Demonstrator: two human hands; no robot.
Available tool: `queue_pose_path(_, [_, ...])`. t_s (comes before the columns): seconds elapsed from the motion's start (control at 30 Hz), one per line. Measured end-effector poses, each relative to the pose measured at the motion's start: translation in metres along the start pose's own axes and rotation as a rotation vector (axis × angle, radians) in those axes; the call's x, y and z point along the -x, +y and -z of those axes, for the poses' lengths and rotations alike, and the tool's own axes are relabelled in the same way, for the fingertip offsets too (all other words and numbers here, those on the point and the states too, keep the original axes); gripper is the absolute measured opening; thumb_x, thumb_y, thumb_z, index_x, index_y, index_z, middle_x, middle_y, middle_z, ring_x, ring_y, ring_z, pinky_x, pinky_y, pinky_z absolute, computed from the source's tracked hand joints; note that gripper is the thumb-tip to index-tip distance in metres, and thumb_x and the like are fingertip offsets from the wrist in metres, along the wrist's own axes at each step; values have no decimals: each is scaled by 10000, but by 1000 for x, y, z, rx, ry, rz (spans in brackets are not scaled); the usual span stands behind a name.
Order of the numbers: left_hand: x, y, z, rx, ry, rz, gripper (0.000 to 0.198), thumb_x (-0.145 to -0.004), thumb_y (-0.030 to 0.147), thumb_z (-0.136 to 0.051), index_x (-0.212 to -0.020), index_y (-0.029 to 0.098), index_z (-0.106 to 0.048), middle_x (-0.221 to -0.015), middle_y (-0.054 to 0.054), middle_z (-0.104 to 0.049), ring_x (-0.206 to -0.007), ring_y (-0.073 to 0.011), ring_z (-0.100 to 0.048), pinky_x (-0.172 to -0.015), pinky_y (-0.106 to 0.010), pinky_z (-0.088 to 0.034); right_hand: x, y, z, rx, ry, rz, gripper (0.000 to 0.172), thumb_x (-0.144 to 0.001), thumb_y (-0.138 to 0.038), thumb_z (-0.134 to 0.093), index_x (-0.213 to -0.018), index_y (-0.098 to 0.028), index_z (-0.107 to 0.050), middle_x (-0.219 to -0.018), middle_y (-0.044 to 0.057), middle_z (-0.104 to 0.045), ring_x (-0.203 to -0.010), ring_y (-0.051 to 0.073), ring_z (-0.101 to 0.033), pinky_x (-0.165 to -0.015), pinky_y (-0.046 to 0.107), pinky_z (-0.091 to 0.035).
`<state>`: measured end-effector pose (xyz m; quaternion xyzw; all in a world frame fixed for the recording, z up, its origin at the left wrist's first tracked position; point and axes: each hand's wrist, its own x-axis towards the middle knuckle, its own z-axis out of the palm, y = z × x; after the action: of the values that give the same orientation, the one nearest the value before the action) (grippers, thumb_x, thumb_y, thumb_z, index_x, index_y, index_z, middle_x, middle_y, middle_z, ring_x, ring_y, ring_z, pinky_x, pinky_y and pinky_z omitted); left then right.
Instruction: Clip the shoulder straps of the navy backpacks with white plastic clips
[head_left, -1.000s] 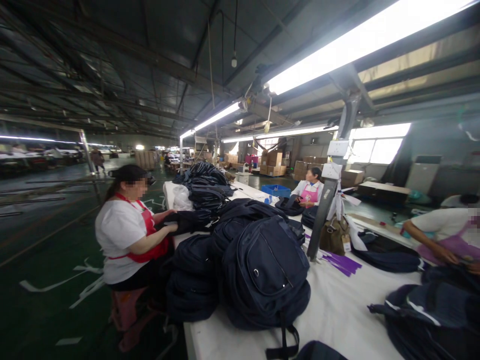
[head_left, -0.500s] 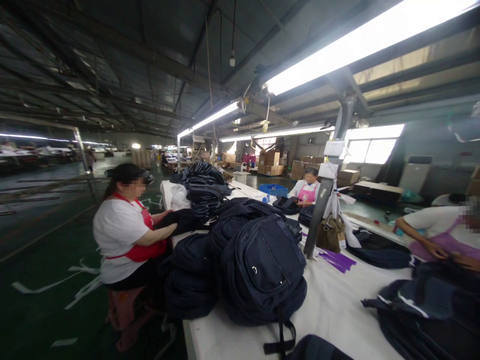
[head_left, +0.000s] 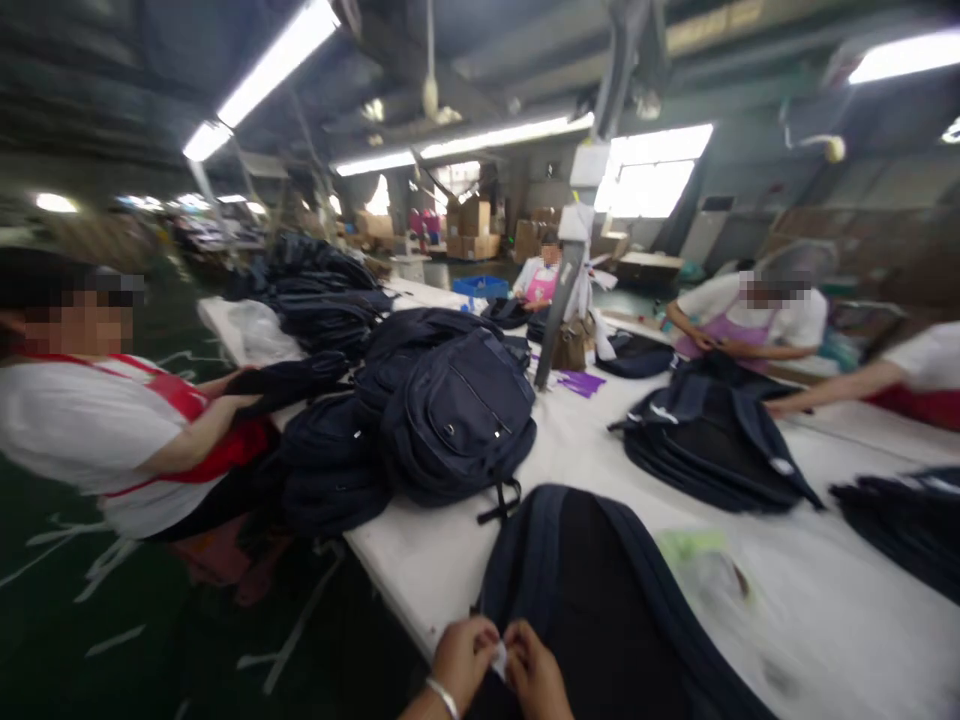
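Both my hands are low in the frame, close together at the left edge of a dark navy backpack [head_left: 600, 590] that lies with its straps upward on the white table. My left hand [head_left: 461, 660], with a silver bangle at the wrist, is closed in a pinch on a small white piece [head_left: 500, 660]. Pinching the same piece from the other side is my right hand [head_left: 532, 670]. Whether the piece is paper or fabric I cannot tell. The lower end of the backpack runs out of view.
Stacked navy backpacks [head_left: 457, 420] stand ahead on the table [head_left: 420, 560]. At left, a person in a red apron [head_left: 180, 400] handles dark fabric. Another pile of backpacks [head_left: 705, 450] lies right, near other people. A metal post [head_left: 559, 310] rises from the table. A blurred clear bag [head_left: 712, 575] lies nearby.
The view has swung right and down. My hands have come into view, pinching the small white piece, and far more of the nearest backpack shows.
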<state>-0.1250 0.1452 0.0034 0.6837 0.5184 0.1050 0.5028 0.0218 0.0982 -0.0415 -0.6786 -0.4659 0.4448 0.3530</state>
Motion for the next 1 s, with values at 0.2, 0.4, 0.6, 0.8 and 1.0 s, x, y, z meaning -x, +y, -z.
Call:
queue_pose_path(0.2, [2, -10, -12, 39, 168, -106, 225, -763, 295, -553, -942, 216, -665, -911, -60, -711, -837, -203, -667, -811, -332, -514, 13, -10, 6, -125, -30, 39, 147, -707, -127, -458, -811, -194, -536, -612, -33, -567, -573, 118, -554, -589, 215, -445])
queue_pose_path(0.4, [-8, -28, -10, 296, 93, 11, 268, -669, 298, -656, -890, 146, -661, -824, -80, -726, -807, -205, -690, -787, -331, -546, 13, -16, 5, -86, -1, 63, 179, -725, -95, -436, -834, -203, -528, -608, -47, -582, -578, 112, -561, -604, 197, -420])
queue_pose_path(0.6, [-6, -17, -3, 41, 141, -74, 178, -724, 315, -600, -829, 205, -691, -771, -26, -722, -737, -184, -682, -729, -301, -541, 17, -20, 8, -38, -1, 75, 145, -770, -111, -446, -839, -201, -537, -654, -23, -604, -604, 122, -574, -609, 206, -420])
queue_pose_path(0.8, [3, -10, -4, -27, 188, -123, 231, -779, 338, -544, -932, 222, -671, -860, -27, -718, -773, -176, -679, -733, -284, -542, 33, -26, 10, 185, 127, 47, 129, -774, -172, -549, -886, -221, -592, -885, 18, -626, -774, 138, -579, -699, 222, -409])
queue_pose_path(1.0, [-1, -16, -3, 216, 92, -25, 272, -750, 390, -590, -919, 190, -663, -850, -50, -718, -812, -206, -690, -713, -306, -567, 27, -23, 6, 278, 61, -77, 41, -769, -249, -608, -791, -249, -642, -790, -19, -669, -728, 136, -585, -626, 224, -352])
